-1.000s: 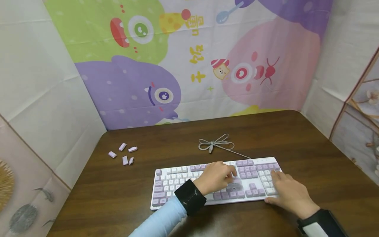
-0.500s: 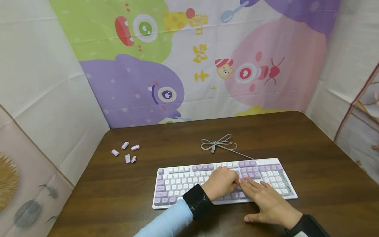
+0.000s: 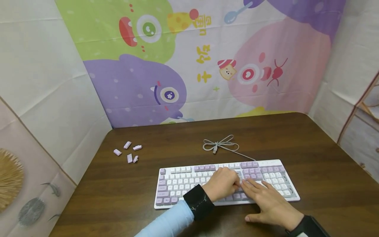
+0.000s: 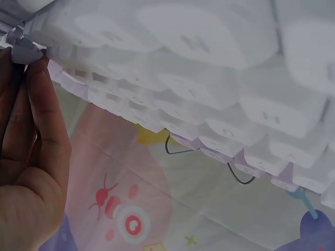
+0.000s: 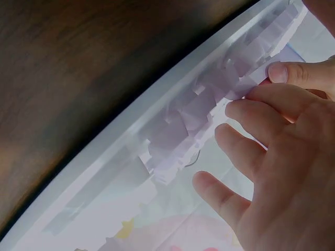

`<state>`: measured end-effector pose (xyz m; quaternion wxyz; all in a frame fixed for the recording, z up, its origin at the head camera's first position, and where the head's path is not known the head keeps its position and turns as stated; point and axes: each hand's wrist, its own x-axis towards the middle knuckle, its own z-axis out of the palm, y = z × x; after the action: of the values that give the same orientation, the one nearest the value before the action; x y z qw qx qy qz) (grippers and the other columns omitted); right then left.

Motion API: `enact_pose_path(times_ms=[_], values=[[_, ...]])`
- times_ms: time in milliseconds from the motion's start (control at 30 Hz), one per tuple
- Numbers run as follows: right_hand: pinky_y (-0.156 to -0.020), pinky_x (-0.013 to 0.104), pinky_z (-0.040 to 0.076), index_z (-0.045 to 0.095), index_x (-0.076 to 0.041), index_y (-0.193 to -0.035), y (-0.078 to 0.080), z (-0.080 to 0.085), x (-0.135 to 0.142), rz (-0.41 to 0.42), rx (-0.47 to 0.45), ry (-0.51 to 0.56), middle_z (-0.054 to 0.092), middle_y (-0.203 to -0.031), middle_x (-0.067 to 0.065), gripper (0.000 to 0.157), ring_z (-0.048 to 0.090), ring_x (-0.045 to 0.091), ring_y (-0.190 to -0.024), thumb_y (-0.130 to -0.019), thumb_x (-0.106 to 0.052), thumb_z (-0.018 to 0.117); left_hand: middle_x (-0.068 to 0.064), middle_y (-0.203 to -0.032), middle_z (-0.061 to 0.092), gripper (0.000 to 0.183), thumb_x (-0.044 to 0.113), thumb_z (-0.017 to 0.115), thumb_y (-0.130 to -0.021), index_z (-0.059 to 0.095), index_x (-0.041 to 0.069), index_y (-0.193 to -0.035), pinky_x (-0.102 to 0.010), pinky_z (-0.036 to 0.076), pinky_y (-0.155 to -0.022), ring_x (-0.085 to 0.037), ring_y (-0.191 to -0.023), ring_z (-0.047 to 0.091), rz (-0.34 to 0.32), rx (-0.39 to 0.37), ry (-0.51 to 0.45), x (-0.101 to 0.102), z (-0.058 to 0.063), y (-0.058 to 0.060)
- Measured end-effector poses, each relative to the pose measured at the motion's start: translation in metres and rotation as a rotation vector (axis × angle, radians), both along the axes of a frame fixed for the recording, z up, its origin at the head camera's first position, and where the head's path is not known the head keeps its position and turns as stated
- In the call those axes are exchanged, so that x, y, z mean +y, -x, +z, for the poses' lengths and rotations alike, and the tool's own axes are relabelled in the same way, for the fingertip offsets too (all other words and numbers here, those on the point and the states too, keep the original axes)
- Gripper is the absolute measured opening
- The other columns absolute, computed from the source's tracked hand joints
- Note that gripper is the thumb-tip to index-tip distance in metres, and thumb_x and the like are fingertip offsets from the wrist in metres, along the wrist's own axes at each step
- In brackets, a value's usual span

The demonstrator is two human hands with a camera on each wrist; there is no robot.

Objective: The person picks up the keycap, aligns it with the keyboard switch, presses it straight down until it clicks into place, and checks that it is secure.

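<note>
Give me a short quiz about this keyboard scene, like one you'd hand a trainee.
1. How many loose keycaps lie on the table, left of the keyboard? a) three b) five c) eight
2. True or false: the bundled cable lies beyond the keyboard, as the person sees it.
3. In the head view, which hand is spread out and which is curled?

Key:
1: b, five.
2: True.
3: The right hand is spread out; the left hand is curled.
</note>
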<state>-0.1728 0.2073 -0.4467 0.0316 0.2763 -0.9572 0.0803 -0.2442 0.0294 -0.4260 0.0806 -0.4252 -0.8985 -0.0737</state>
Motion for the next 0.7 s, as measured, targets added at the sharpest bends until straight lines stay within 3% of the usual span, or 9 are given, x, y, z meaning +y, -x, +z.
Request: enact_pose_path(times_ms=[200,367,567,700], values=[[-0.101,0.062,0.038,0.050,-0.003,-0.138,-0.001,-0.001,0.002,-0.005,-0.010,0.010,0.053,-0.141,0.018,0.093,0.051,0.037,-0.130,-0.066,-0.056,0.077,0.015,-0.071,0.072,0.011,0.014,0.075,-0.074,0.077,0.025,-0.071,-0.012,0.042,-0.055,0.002,-0.061,0.060,0.000,-0.025,0.004,0.002,0.000,0.001],[-0.099,0.061,0.040,0.049,-0.002,-0.138,-0.001,-0.005,0.003,0.015,0.010,-0.011,0.053,-0.142,0.018,0.095,0.052,0.036,-0.130,-0.066,-0.058,0.076,0.015,-0.063,0.067,0.014,0.014,0.075,-0.074,0.073,0.025,-0.065,-0.013,0.037,-0.050,0.001,-0.055,0.050,0.026,-0.024,0.014,0.003,-0.002,-0.001],[-0.096,0.059,0.043,0.056,-0.002,-0.132,-0.003,-0.010,0.003,0.046,0.110,-0.016,0.058,-0.136,0.017,0.091,0.055,0.034,-0.126,-0.064,-0.058,0.076,0.013,-0.058,0.064,0.018,0.018,0.074,-0.074,0.069,0.026,-0.059,-0.018,0.043,-0.049,-0.003,-0.053,0.055,0.050,0.150,0.045,0.003,-0.010,-0.010],[-0.096,0.060,0.043,0.057,-0.002,-0.131,-0.004,-0.010,0.000,0.029,0.096,0.001,0.058,-0.136,0.019,0.092,0.055,0.035,-0.126,-0.061,-0.057,0.078,0.011,-0.059,0.065,0.014,0.021,0.075,-0.074,0.067,0.025,-0.063,-0.020,0.047,-0.049,-0.005,-0.054,0.059,0.044,0.271,0.099,0.003,-0.011,-0.020]])
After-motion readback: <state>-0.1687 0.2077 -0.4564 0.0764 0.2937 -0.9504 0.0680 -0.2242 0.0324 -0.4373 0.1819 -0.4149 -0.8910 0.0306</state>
